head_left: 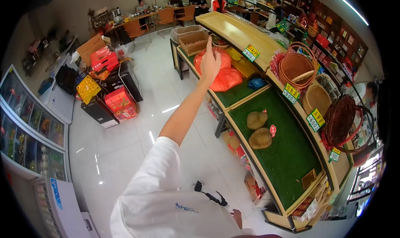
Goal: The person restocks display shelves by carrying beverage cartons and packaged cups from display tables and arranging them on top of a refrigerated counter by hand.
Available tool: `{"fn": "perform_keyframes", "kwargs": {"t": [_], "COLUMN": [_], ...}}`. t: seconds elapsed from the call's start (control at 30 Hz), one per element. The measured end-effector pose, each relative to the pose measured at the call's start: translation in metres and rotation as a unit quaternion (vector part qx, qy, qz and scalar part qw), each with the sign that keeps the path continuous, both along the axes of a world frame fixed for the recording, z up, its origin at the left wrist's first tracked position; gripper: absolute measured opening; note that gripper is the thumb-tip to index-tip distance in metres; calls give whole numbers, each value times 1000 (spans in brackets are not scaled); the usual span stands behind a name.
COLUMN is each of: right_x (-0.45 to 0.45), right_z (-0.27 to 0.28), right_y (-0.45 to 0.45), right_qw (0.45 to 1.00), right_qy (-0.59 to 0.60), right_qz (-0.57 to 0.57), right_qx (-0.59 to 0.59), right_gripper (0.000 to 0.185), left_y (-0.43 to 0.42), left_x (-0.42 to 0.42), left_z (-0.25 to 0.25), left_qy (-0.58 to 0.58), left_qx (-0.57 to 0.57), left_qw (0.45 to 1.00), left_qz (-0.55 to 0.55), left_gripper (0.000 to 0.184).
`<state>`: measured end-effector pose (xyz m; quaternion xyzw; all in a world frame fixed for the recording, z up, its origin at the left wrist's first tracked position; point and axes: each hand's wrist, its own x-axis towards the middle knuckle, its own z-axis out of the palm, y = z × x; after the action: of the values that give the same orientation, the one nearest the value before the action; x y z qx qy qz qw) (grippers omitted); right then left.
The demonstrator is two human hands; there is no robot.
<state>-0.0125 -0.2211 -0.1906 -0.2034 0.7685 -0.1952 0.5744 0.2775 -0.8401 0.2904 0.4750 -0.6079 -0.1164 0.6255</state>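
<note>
My left hand (pixel 210 64) is stretched forward at the end of a bare forearm, index finger pointing out and the other fingers partly folded. Nothing shows in it. It overlaps red plastic bags (pixel 227 80) on the display stand; whether it touches them I cannot tell. Beyond its fingertip is a cardboard box (pixel 193 43). Low in the view, my right hand (pixel 237 218) hangs near my shirt, small and dark, its fingers unclear. Two durians, a farther one (pixel 256 120) and a nearer one (pixel 260 138) beside a red-and-white tag (pixel 273 131), lie on green matting (pixel 283 171).
Wicker baskets (pixel 296 69) line the stand's upper shelf, above price signs (pixel 251 53). On the left are stacked boxes (pixel 121 103), a yellow crate (pixel 88 89) and a glass-fronted fridge (pixel 33 129). Several people sit at a long table (pixel 143 16) at the back. White floor tiles (pixel 166 121) run between.
</note>
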Motion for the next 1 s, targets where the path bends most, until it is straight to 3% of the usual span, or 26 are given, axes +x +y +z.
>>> {"fn": "perform_keyframes", "kwargs": {"t": [0.07, 0.17, 0.2, 0.3, 0.43, 0.5, 0.53, 0.6, 0.7, 0.77, 0.83, 0.9, 0.93, 1.0], "right_x": [-1, 2, 3, 3, 4, 4, 4, 7, 17, 20, 23, 7, -3, -2], "right_z": [3, 10, 12, 13, 11, 4, 0, -4, -2, 4, 7, -25, -29, -11], "right_y": [-1, -6, -14, -27, -28, -21, -17, -16, -9, -7, -4, 17, 14, -1], "right_qw": [1000, 998, 997, 988, 987, 988, 989, 986, 988, 984, 985, 996, 991, 998], "right_qy": [-5, -19, -26, -31, -39, -35, -31, -38, -45, -30, -21, 11, 27, 8], "right_qz": [-7, -30, -51, -113, -131, -128, -128, -147, -141, -129, -95, 76, 133, 52], "right_qx": [17, 48, 50, 104, 84, 78, 73, 75, 53, 118, 140, 34, -4, 27], "right_gripper": [41, 41, 40, 38, 38, 38, 38, 38, 39, 40, 42, 42, 42, 42], "left_y": [-2, -25, -30, -30, -24, -13, -6, 22, 48, 27, -11, -46, -50, -50], "left_x": [-3, -2, -3, -6, -11, -15, -17, -19, -9, -2, -3, 9, 12, 10], "left_z": [19, 12, 11, 20, 28, 29, 32, 44, 46, 36, 24, -10, -14, -19], "left_qy": [-63, -153, -183, -226, -238, -132, -135, -5, -5, -35, -97, -221, -213, -221], "left_qx": [156, 182, 237, 248, 232, 49, 53, -150, -211, -170, 124, 180, 178, 267], "left_qw": [986, 971, 954, 942, 943, 989, 989, 989, 977, 984, 987, 958, 961, 938], "left_qz": [-21, -18, -16, 4, -3, 43, 39, -16, -20, -41, -26, -19, -13, -26], "left_gripper": [70, 73, 77, 78, 75, 68, 68, 65, 64, 65, 67, 76, 76, 76]}}
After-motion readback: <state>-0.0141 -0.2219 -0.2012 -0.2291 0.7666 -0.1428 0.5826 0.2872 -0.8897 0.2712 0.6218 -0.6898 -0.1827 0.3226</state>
